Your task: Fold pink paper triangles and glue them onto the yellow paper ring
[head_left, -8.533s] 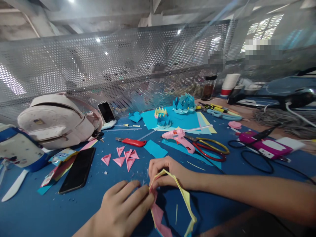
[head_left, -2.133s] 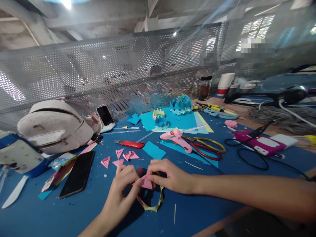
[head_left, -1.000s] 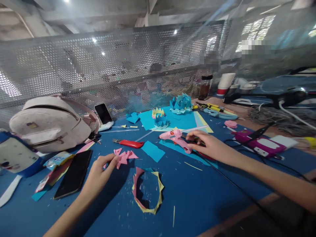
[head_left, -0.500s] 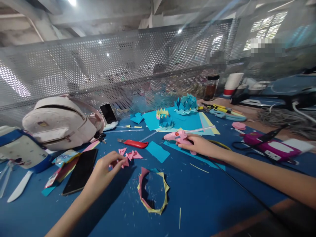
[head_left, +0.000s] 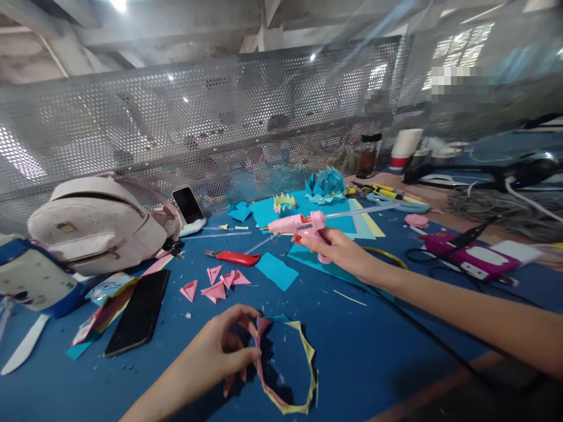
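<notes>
My right hand (head_left: 328, 246) is closed round the handle of a pink glue gun (head_left: 294, 224), lifted off the blue table with its nozzle pointing left and a clear glue stick out the back. My left hand (head_left: 224, 351) pinches the left edge of a pink and yellow folded-paper ring (head_left: 303, 375) lying near the front edge. A small cluster of pink paper triangles (head_left: 220, 284) lies just beyond my left hand.
A white backpack (head_left: 97, 223) and a black phone (head_left: 138, 313) lie on the left. A red box cutter (head_left: 233, 257), blue paper sheets (head_left: 277, 271), blue paper flowers (head_left: 325, 184), scissors handles (head_left: 387, 253) and a magenta device with black cable (head_left: 466, 252) surround the work area. Perforated metal screen (head_left: 220, 117) behind.
My right hand reached to the glue gun, gripped it and lifted it off the table. My left hand left the pink triangles and came back to pinch the paper ring.
</notes>
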A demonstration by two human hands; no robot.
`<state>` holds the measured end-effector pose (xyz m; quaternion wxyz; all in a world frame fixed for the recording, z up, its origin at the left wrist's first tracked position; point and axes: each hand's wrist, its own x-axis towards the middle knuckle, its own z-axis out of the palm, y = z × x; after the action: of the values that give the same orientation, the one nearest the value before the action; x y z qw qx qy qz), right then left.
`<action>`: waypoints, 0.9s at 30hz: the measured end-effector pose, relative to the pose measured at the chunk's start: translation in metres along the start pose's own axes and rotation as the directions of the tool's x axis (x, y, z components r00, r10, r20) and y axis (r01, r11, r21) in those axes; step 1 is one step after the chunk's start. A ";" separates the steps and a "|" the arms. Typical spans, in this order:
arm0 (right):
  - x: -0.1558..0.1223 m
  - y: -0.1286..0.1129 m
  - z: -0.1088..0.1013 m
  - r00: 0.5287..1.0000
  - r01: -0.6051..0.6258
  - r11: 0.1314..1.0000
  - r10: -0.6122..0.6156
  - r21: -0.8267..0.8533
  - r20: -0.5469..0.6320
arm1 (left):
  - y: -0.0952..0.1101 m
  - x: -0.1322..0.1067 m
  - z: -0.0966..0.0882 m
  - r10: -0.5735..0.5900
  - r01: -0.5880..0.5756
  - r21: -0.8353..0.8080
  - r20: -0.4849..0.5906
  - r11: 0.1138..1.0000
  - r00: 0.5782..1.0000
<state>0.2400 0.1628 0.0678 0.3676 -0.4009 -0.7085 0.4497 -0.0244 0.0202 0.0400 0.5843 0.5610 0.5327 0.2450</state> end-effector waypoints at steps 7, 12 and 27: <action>0.005 0.013 0.026 0.999 0.031 0.994 -0.032 0.104 0.005 | -0.008 0.000 0.002 0.028 -0.028 0.032 -0.013 0.999 1.000; 0.001 0.022 0.024 1.000 0.026 0.991 -0.026 0.132 -0.008 | -0.011 0.003 -0.004 0.098 -0.098 0.013 -0.076 0.995 0.992; -0.002 0.023 0.021 1.000 0.019 0.983 -0.017 0.182 -0.010 | -0.019 0.012 -0.029 0.149 -0.159 -0.123 -0.090 0.980 0.985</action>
<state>0.2274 0.1596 0.0392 0.4098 -0.3610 -0.6665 0.5076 -0.0523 0.0371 0.0243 0.5769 0.5512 0.4936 0.3459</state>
